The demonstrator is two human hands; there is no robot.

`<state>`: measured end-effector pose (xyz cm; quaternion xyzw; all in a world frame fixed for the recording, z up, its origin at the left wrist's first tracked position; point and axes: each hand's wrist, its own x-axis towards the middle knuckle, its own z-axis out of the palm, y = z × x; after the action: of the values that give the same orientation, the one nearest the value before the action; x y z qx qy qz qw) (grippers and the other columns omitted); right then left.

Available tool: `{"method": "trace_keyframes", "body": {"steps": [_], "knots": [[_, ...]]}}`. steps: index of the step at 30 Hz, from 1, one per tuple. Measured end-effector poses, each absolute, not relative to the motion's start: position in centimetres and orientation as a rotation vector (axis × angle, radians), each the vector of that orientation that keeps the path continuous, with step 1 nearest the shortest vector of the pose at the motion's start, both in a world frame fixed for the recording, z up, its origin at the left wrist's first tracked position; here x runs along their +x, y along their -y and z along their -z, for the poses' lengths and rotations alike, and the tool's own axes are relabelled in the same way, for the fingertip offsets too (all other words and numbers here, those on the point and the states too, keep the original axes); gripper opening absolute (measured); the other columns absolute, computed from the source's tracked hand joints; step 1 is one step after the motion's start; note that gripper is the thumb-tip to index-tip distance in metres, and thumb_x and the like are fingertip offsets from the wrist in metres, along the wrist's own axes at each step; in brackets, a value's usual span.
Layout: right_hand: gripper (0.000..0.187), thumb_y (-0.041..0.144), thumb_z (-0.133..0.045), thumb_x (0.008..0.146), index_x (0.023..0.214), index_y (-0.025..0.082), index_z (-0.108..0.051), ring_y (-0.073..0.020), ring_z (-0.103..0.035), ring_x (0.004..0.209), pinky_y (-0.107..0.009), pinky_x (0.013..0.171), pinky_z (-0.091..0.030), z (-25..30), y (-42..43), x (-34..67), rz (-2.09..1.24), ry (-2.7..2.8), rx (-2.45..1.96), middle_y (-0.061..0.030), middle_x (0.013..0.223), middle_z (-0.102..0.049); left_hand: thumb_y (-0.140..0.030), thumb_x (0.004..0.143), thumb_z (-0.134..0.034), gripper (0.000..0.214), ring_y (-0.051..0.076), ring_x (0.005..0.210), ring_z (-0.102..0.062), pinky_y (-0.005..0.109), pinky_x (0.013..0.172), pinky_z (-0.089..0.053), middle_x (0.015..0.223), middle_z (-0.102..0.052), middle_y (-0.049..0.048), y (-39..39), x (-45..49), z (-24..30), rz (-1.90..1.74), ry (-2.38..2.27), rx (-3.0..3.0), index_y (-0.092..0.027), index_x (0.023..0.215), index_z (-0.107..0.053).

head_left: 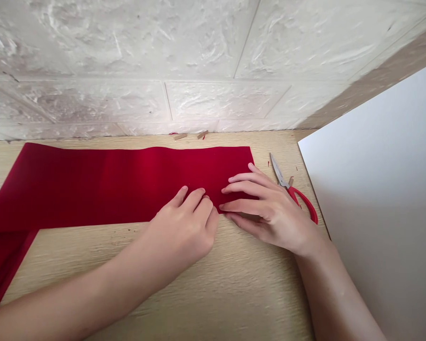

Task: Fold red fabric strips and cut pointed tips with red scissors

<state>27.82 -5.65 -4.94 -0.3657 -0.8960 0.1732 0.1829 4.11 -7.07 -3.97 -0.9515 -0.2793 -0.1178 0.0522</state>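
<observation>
A long strip of red felt lies flat across the wooden table, running from the left edge to just past the middle. My left hand rests on the felt's near edge with its fingers curled together, pressing or pinching there. My right hand lies beside it on the felt's right end, fingers stretched out and flat. What is under the fingertips is hidden.
Red-handled scissors lie just right of my right hand. A large white sheet covers the right side. More red felt hangs at the left. Small wooden bits sit by the white brick wall.
</observation>
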Motion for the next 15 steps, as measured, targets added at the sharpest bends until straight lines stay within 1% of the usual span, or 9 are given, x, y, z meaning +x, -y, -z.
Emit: {"method": "trace_keyframes", "body": {"steps": [4,9,12,15], "knots": [[0.017,0.023,-0.064,0.100,0.099,0.027,-0.080,-0.0242,-0.064,0.126,-0.057,0.121,-0.039,4.96,5.65,27.91,-0.530,2.531,-1.012,-0.0037,0.121,-0.076,0.006,0.083,-0.044,0.037,0.032,0.095,-0.077,0.048,0.088,-0.067,0.095,-0.078,0.0175,7.31,4.26,4.08,0.353,0.862,-2.913,-0.004,0.096,-0.077],[0.016,0.022,-0.064,0.099,0.099,0.027,-0.080,-0.0236,-0.063,0.126,-0.058,0.123,-0.036,4.93,5.70,27.92,-0.570,2.530,-1.016,-0.0036,0.120,-0.076,0.006,0.083,-0.047,0.033,0.034,0.099,-0.076,0.051,0.091,-0.066,0.095,-0.077,0.0174,7.74,4.40,4.20,0.331,0.850,-2.919,-0.004,0.093,-0.077],[0.017,0.020,-0.064,0.099,0.098,0.027,-0.079,-0.0233,-0.063,0.127,-0.057,0.123,-0.036,4.64,5.90,27.75,-0.565,2.538,-1.037,-0.0031,0.121,-0.075,0.004,0.083,-0.049,0.030,0.035,0.099,-0.076,0.051,0.090,-0.066,0.093,-0.077,0.0171,7.95,4.54,4.34,0.337,0.846,-2.922,-0.005,0.090,-0.077],[0.017,0.021,-0.062,0.100,0.099,0.026,-0.077,-0.0230,-0.062,0.127,-0.056,0.123,-0.037,4.27,6.10,27.40,-0.549,2.547,-1.088,-0.0032,0.121,-0.075,0.003,0.083,-0.051,0.028,0.034,0.097,-0.076,0.049,0.088,-0.067,0.092,-0.077,0.0174,7.98,4.59,4.44,0.357,0.862,-2.904,-0.006,0.087,-0.076]]}}
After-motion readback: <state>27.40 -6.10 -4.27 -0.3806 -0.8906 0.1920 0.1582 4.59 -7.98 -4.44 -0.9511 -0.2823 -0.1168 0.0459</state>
